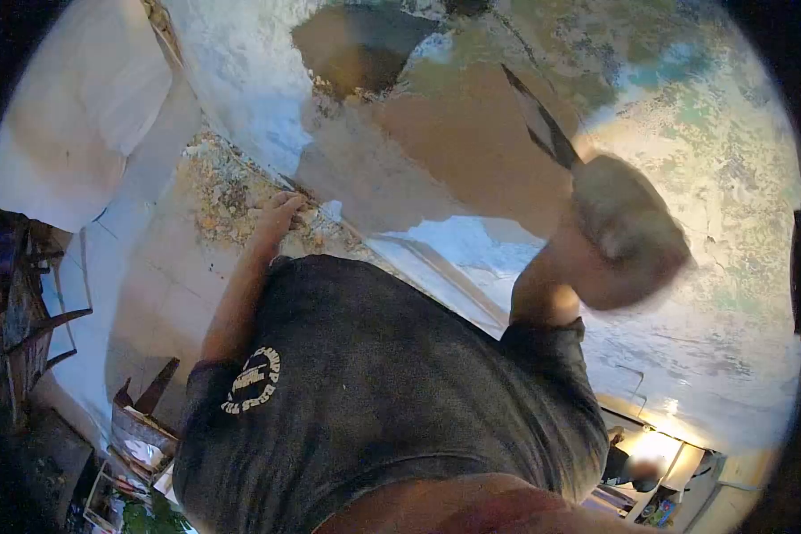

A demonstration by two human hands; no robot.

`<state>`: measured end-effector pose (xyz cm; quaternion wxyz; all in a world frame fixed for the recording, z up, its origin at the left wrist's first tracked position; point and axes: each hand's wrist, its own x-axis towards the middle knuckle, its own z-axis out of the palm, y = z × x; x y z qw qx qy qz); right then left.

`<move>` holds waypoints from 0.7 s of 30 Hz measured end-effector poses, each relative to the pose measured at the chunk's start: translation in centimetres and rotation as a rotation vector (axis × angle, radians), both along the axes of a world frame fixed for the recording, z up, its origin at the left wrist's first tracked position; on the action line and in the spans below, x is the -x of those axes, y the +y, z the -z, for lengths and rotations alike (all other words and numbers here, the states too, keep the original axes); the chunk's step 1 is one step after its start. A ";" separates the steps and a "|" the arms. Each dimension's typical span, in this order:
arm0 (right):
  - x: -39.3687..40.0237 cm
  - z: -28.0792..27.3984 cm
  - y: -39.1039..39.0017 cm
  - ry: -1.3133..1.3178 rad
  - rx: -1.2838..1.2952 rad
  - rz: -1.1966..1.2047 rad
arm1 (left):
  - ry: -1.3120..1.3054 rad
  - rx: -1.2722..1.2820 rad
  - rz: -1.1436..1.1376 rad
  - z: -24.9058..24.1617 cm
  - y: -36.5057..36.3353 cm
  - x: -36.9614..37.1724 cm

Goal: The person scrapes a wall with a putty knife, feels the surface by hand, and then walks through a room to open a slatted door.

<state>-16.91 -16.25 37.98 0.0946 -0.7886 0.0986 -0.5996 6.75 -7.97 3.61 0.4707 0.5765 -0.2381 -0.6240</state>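
Observation:
My right hand (627, 233), blurred, is closed round the hidden handle of a dark flat-bladed tool (547, 129), raised at the right in front of the wall (472, 133). The wall has patchy, peeling paint and brown and grey bare areas. My left hand (280, 212) rests low beside the base of the wall, its fingers laid out on crumbled debris (227, 200). The debris is pale, yellow and brown bits. Nothing held shows in that hand.
A large pale sheet (84, 116) is at the upper left. Wooden furniture (142, 427) stands at the lower left, with dark wooden pieces (27, 356) beyond. At the lower right, another person (627, 465) is partly visible near a bright light (659, 445).

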 end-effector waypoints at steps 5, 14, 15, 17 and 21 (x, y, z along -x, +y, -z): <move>-2.6 -0.9 0.5 -0.036 -0.137 0.042 | -0.036 0.030 0.090 0.3 -0.4 -0.1; 0.3 1.6 -2.6 0.003 -0.074 0.298 | -0.026 -0.035 0.040 -1.4 0.5 1.2; -0.3 0.8 -1.7 0.111 -0.187 0.241 | -0.021 -0.037 0.028 -1.3 0.3 1.1; -0.3 0.5 -1.2 -0.085 -0.226 -0.287 | -0.017 -0.021 0.021 -0.5 0.3 0.9; -1.6 2.0 -3.0 0.107 0.048 0.102 | -0.007 -0.029 0.011 -0.3 1.0 1.0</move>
